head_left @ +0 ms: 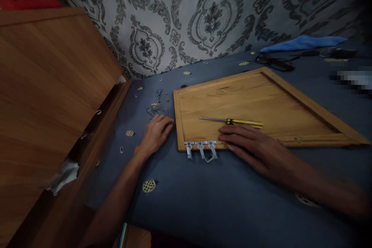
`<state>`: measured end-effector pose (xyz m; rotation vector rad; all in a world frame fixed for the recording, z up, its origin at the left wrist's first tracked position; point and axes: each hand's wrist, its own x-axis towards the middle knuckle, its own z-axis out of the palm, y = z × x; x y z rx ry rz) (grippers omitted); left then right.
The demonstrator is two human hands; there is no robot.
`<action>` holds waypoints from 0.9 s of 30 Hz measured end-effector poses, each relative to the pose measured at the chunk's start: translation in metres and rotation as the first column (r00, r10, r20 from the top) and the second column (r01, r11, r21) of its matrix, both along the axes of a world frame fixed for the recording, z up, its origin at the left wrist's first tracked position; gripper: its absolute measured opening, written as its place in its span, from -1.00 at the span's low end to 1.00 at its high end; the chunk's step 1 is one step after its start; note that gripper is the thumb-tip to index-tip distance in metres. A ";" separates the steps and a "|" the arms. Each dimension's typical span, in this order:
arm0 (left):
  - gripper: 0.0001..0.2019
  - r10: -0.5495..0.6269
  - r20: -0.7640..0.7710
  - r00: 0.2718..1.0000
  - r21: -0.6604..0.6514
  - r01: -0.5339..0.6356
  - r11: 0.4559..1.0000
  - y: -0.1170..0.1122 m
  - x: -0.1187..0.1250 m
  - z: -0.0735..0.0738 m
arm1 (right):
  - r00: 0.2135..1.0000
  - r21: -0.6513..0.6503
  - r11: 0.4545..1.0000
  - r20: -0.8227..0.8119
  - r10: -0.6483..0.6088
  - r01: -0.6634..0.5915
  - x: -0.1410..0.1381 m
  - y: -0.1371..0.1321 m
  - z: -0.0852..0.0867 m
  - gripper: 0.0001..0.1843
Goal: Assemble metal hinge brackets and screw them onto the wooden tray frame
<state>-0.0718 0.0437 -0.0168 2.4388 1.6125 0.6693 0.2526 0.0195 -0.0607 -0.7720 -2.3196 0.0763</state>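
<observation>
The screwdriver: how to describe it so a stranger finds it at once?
Find the large wooden panel lying on the blue cloth. On its face, just beyond the right hand, lies the screwdriver. Unlike the three short silver brackets at the panel's near edge, it is long, with a thin metal shaft and yellow-and-black handle.

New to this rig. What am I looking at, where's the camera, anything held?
No machine: one camera on a person's head looks down at their bare hands. A wooden panel lies flat on a blue sheet. A yellow-handled screwdriver lies loose on it; three metal brackets sit at its near edge. The right hand rests flat and open on that edge, holding nothing. The left hand lies curled on the sheet beside small hardware; whether it grips anything is unclear.
</observation>
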 end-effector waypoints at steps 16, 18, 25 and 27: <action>-0.75 0.097 0.031 0.995 -0.463 -0.071 0.884 -0.009 -0.065 0.040 | 1.000 -0.033 0.999 -0.012 -0.027 0.026 0.002 0.000 -0.003 -0.64; -0.70 0.120 0.050 0.992 -0.471 -0.082 0.878 -0.008 -0.068 0.037 | 0.999 -0.014 0.999 0.022 -0.039 0.040 0.001 -0.001 -0.002 -0.63; -0.82 0.268 0.054 0.962 -0.182 -0.254 0.950 0.000 -0.075 0.035 | 0.999 0.074 0.997 0.040 -0.019 0.016 0.001 -0.002 0.000 -0.65; -0.84 0.287 0.040 0.957 -0.132 -0.279 0.951 0.002 -0.070 0.031 | 0.999 0.086 0.996 0.045 -0.021 0.017 0.001 -0.002 -0.001 -0.65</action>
